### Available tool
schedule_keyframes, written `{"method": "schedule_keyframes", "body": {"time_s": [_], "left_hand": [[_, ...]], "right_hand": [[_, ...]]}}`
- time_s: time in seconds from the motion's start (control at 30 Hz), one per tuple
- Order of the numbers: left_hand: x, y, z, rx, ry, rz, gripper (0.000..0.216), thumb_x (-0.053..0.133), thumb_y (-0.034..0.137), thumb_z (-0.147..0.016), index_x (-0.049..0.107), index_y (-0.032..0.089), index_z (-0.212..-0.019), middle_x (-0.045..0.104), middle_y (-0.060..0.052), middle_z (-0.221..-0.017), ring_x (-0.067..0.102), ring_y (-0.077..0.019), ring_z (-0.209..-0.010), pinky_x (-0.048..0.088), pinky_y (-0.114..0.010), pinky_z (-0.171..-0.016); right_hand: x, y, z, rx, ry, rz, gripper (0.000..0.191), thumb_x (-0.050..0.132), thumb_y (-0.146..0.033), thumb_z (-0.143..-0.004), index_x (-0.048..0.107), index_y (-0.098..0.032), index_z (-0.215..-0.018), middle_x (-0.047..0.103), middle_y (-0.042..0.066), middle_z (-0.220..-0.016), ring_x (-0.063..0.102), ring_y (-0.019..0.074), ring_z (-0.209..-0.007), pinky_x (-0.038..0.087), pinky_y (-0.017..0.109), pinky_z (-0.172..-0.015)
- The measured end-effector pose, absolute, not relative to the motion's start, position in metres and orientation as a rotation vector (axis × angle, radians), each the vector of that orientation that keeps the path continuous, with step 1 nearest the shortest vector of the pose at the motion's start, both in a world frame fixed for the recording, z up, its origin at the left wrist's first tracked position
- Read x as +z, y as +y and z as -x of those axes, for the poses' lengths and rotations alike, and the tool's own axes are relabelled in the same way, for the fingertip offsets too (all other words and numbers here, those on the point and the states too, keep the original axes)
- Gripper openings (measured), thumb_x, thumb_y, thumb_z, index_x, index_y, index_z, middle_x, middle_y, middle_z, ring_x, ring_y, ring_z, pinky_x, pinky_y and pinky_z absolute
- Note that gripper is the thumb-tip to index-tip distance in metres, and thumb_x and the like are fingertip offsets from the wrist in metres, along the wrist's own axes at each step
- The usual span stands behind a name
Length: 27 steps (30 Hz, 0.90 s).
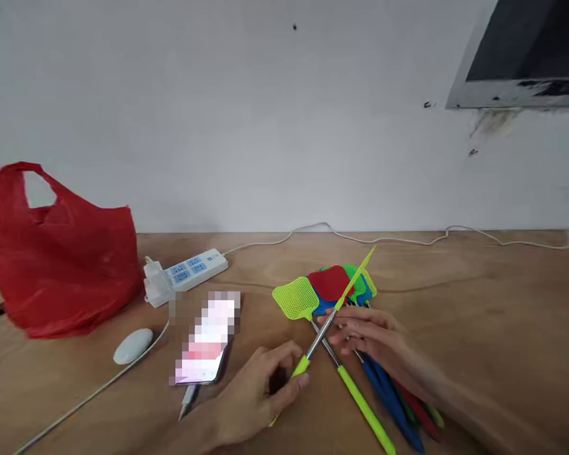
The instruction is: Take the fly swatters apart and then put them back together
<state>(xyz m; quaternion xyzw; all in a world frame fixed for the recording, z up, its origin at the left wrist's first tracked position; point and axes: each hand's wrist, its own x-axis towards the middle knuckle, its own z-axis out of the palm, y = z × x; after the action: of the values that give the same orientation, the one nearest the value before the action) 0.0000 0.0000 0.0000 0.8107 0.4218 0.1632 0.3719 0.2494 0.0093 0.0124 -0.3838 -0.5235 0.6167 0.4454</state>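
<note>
My left hand is closed around the yellow-green handle of a telescopic fly swatter. The swatter slants up to the right, its head turned edge-on. Close to the top of its metal shaft, my right hand has its fingers stretched out; whether they touch it I cannot tell. Beneath lies another yellow-green fly swatter with its handle toward me. Beside it are a red swatter, a green swatter and blue ones, overlapping in a pile. My right hand and forearm hide part of their shafts and handles.
A phone with a pixelated screen lies left of my left hand, a cable plugged in. Behind it are a white power strip and a red plastic bag. A white oval object sits on the wooden table.
</note>
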Motion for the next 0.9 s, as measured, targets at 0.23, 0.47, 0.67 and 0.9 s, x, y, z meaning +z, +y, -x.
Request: {"method": "schedule_keyframes", "body": {"time_s": [0.23,0.47,0.67,0.9], "left_hand": [[0.000,-0.002,0.002,0.458,1.165,-2.108,0.018,0.044,0.037,-0.099,0.052,0.022,-0.095,0.057,0.002,-0.081,0.050,-0.0183,-0.078,0.038,-0.030,-0.071],[0.004,-0.001,0.001,0.472,1.201,-2.288,0.007,0.043,0.028,-0.096,0.047,0.023,-0.092,0.060,0.002,-0.079,0.052,-0.0178,-0.069,0.036,-0.029,-0.064],[0.001,-0.001,0.003,0.348,1.166,-2.441,0.013,0.041,0.033,-0.101,0.049,0.025,-0.098,0.066,0.002,-0.083,0.060,-0.0198,-0.069,0.036,-0.030,-0.064],[-0.004,-0.003,0.004,0.253,1.115,-2.648,0.012,0.040,0.032,-0.104,0.048,0.025,-0.099,0.068,0.001,-0.084,0.064,-0.0223,-0.071,0.036,-0.031,-0.062]], "right_hand": [[0.015,-0.003,-0.259,0.330,-2.016,1.070,0.021,0.053,-0.023,-0.097,0.073,-0.023,-0.095,0.076,0.005,-0.085,0.071,0.0214,-0.080,0.059,0.034,-0.070],[0.052,0.001,-0.276,-0.412,-2.345,0.756,0.029,0.055,-0.008,-0.093,0.065,-0.019,-0.118,0.074,0.008,-0.105,0.065,0.0250,-0.101,0.055,0.044,-0.090],[0.036,0.022,-0.280,-0.284,-2.616,0.885,0.022,0.064,-0.020,-0.091,0.070,-0.022,-0.112,0.074,0.005,-0.114,0.055,0.0318,-0.118,0.045,0.052,-0.100],[0.028,0.022,-0.268,-0.148,-2.775,0.901,0.010,0.070,-0.018,-0.088,0.064,-0.020,-0.080,0.069,0.000,-0.082,0.062,0.0212,-0.086,0.048,0.036,-0.078]]}}
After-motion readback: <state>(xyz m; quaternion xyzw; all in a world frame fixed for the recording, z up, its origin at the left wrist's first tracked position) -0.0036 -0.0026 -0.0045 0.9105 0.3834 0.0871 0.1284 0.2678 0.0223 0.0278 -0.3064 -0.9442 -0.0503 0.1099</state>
